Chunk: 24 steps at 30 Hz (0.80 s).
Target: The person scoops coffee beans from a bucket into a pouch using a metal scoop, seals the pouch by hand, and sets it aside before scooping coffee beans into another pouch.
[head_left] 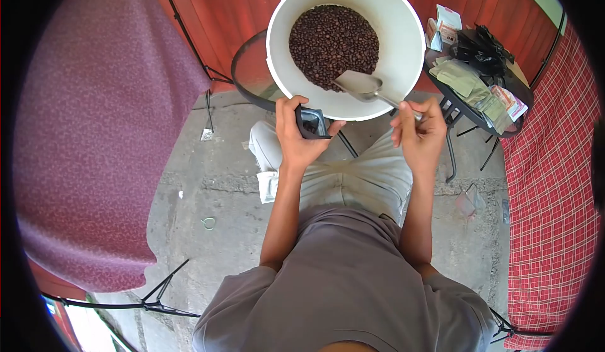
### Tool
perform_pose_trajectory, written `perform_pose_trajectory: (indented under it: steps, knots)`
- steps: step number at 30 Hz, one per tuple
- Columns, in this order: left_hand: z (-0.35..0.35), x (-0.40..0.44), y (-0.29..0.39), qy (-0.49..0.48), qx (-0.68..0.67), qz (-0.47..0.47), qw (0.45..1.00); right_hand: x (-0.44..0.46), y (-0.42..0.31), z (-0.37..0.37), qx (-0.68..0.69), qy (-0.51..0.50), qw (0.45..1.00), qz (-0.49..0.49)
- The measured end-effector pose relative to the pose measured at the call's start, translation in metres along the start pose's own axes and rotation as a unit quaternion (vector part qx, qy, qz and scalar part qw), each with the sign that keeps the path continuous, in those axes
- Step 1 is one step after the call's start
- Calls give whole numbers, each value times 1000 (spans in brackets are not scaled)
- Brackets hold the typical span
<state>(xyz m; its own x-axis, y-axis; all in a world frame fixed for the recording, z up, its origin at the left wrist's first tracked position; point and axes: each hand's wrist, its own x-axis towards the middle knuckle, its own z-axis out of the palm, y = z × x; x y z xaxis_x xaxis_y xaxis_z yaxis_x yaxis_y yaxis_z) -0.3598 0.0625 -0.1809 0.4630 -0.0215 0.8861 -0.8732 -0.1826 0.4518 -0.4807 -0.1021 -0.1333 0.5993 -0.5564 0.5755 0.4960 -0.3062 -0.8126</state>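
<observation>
Over the near part of a round white plastic bucket (403, 43), a shiny metal scoop (360, 85) lies at a slant, its long axis running from the right hand (423, 131) forward and to the left. Its tip points at the near edge of a heap of dark brown coffee beans (334, 43), and its handle crosses the bucket's near right rim. The right hand is closed around the handle end, thumb and fingers pinched together on it. Just outside the near left rim, the left hand (296, 138) holds a small black open-mouthed pouch with a silvery-blue inside (312, 123), thumb on the right and fingers on the left, parted by the pouch's width. The pouch's mouth faces up; what lies within is too dark to tell. To the right of the bucket, a round dark table (444, 78) bears olive-green flat packets (458, 78) and a crumpled black plastic bag (482, 48).
</observation>
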Motion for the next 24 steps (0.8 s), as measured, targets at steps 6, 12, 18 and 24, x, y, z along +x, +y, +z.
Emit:
perform_pose_trajectory:
  steps: [6,12,18,24]
  knots:
    - [0,-2,0,-6,-2,-6,1000,-6,11,21,-11,-6,999,45]
    - [1,-2,-2,-10,-11,-11,1000,-8,23,29,-25,-3,999,39]
    - [1,-2,-1,-6,-14,-9,1000,-9,25,31,-2,13,999,39]
    - [2,0,1,-1,-17,-4,1000,-8,30,29,34,17,999,20]
